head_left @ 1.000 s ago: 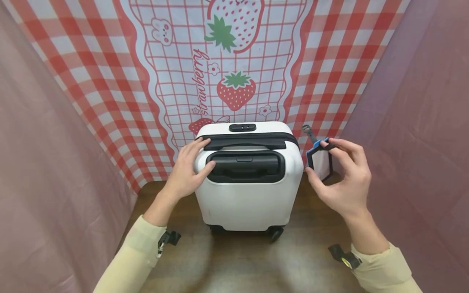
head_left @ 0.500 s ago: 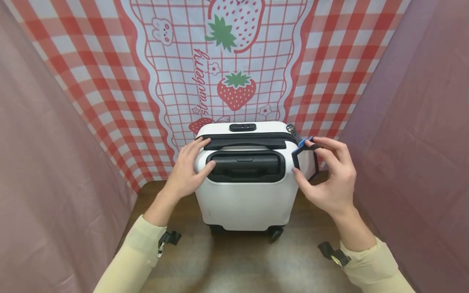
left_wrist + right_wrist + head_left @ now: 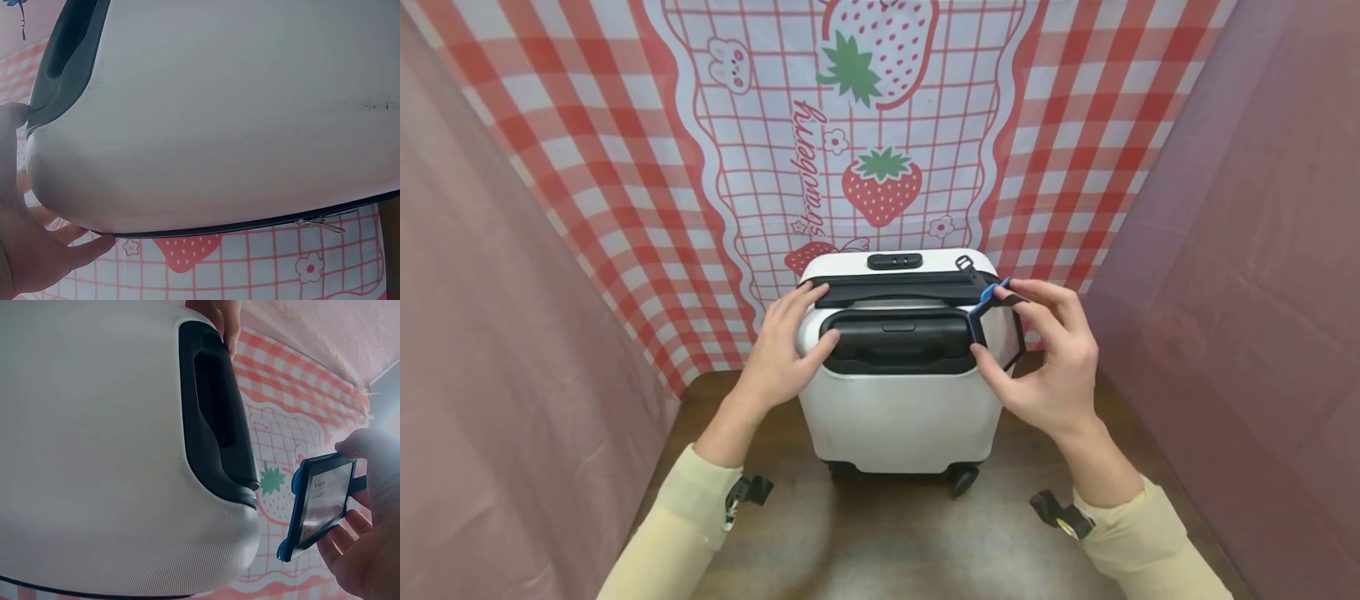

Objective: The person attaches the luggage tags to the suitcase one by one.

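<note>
A white hard-shell suitcase (image 3: pixel 898 425) stands upright on the table, with a black trolley handle (image 3: pixel 902 333) recessed in its top. My left hand (image 3: pixel 781 346) rests on its upper left corner, fingers laid over the edge and thumb at the handle recess. At the suitcase's upper right, my right hand (image 3: pixel 1051 358) pinches a luggage tag (image 3: pixel 322 503) between thumb and fingers. This tag has a black and blue frame round a clear window with a printed card. Its dark strap (image 3: pixel 973 272) with a buckle sticks up past the frame, over the suitcase top in the head view.
The suitcase has a black combination lock (image 3: pixel 895 262), a black carry handle (image 3: pixel 898 292) and a wheel (image 3: pixel 964 479). Beneath it lies a brown wooden table (image 3: pixel 895 542). Behind hangs a strawberry-patterned checked cloth (image 3: pixel 880 100); pink curtains (image 3: pixel 1217 333) flank both sides.
My right hand has carried the luggage tag leftward, from beside the suitcase to its upper right corner near the handle. The left hand and suitcase have stayed in place.
</note>
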The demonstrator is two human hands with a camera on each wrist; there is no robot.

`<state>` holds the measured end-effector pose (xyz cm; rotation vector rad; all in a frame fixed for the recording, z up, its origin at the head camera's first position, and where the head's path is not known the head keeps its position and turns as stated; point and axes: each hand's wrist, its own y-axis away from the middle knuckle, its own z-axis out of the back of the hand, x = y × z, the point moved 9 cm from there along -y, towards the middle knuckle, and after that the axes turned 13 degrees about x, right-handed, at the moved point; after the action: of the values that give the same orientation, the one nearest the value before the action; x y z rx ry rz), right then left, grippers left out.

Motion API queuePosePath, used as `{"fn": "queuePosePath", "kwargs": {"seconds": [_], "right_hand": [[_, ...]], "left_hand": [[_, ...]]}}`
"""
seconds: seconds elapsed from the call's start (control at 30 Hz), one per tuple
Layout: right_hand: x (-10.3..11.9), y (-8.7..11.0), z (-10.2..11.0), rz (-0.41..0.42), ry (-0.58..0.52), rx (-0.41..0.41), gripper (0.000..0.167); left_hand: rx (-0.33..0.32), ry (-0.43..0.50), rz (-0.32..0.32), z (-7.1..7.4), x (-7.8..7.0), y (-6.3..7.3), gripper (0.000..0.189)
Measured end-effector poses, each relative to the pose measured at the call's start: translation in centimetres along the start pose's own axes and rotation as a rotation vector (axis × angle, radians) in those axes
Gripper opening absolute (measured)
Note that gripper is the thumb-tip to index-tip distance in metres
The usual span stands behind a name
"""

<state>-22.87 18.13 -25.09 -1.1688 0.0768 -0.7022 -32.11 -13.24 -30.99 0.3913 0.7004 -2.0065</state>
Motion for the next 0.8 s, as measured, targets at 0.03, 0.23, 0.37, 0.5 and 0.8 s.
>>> {"fn": "queuePosePath", "kwargs": {"seconds": [0.03, 0.23, 0.37, 0.5, 0.8], "right_hand": [[0.1, 0.0, -0.2, 0.005, -0.001, 0.002, 0.049], [0.6, -0.2, -1.2, 0.029, -0.039, 0.022, 0.046], [1.0, -0.3, -2.0, 0.047, -0.040, 0.036, 0.046], [1.5, -0.4, -2.8, 0.065, -0.023, 0.051, 0.047], [1.9, -0.2, -4.4, 0.059, 0.001, 0.072, 0.059]], "left_hand": [[-0.003, 0.000, 0.001, 0.0, 0.0, 0.0, 0.068], [-0.032, -0.033, 0.004, 0.4, -0.7, 0.1, 0.067], [-0.068, -0.060, -0.011, 1.0, -2.1, 0.3, 0.065], [-0.122, -0.061, -0.061, 1.7, -4.4, 0.5, 0.062], [-0.272, 0.019, -0.381, 3.1, -11.7, 1.3, 0.045]]}}
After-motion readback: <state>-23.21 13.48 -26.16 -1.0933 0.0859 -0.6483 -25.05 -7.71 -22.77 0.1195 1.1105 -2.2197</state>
